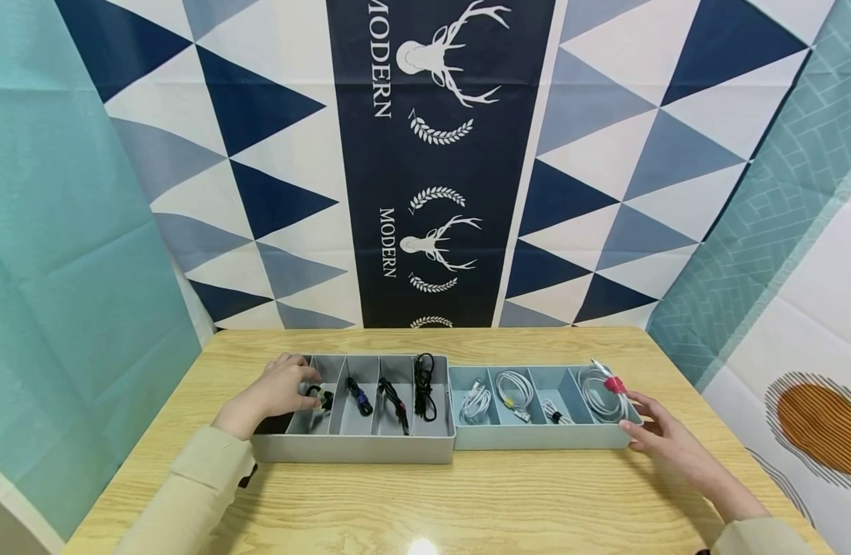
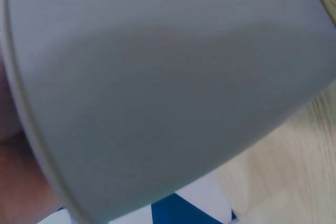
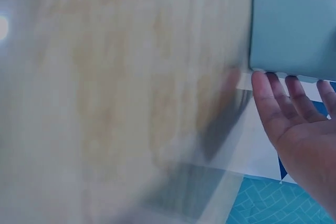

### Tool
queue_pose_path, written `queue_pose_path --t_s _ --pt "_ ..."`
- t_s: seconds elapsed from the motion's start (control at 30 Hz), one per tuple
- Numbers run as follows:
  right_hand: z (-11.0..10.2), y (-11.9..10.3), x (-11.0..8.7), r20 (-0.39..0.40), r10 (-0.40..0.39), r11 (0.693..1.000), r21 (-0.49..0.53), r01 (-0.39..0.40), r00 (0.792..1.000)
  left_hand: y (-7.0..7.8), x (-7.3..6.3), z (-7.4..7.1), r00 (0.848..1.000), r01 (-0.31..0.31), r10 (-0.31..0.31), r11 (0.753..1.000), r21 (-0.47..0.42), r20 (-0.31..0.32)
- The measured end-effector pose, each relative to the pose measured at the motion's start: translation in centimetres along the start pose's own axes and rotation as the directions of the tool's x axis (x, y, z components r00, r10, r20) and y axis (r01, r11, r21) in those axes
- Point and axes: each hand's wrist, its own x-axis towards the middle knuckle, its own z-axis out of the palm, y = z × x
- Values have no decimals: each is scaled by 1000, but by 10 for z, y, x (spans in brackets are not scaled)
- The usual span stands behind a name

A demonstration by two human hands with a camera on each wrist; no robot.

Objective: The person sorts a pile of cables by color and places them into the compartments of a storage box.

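A grey divided box [image 1: 356,449] stands on the table with black cables in its compartments. My left hand [image 1: 278,389] reaches over its left end, thumb and fingers curved apart beside a bundled black cable [image 1: 321,397]; any contact is unclear. The left wrist view shows mostly the box's outer wall [image 2: 168,103], which hides most of that hand. A light blue divided box [image 1: 543,438] adjoins it on the right. My right hand [image 1: 664,435] touches this box's right end with fingers extended, near a coiled white cable with a red strap [image 1: 614,385].
The grey box also holds a black cable with a blue tie [image 1: 359,397], one with a red mark [image 1: 394,405] and a coiled black cable [image 1: 424,389]. White cables [image 1: 514,393] lie in the blue box. Patterned cloth [image 1: 432,169] hangs behind the wooden table [image 1: 467,501].
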Motion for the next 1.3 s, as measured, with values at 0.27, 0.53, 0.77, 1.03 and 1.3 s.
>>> queue_pose_path --t_s 0.27,0.53,0.77,1.03,1.3 --pt "-8 -8 4 15 -6 989 -146 8 1000 3 -5 -12 998 -19 20 1000 16 -58" --pt "-22 -35 8 -29 -58 952 -303 47 998 17 -8 -29 988 -53 55 998 19 -141" --pt "-34 -72 10 -141 -168 899 -427 93 976 39 -12 -44 974 -90 94 996 28 -205" --pt "-19 -108 4 -207 -275 873 -462 154 939 68 -24 -49 927 -145 147 989 30 -345" --pt "12 -136 -10 -301 -462 815 -516 265 834 98 -39 -42 857 -120 102 993 -4 -506"
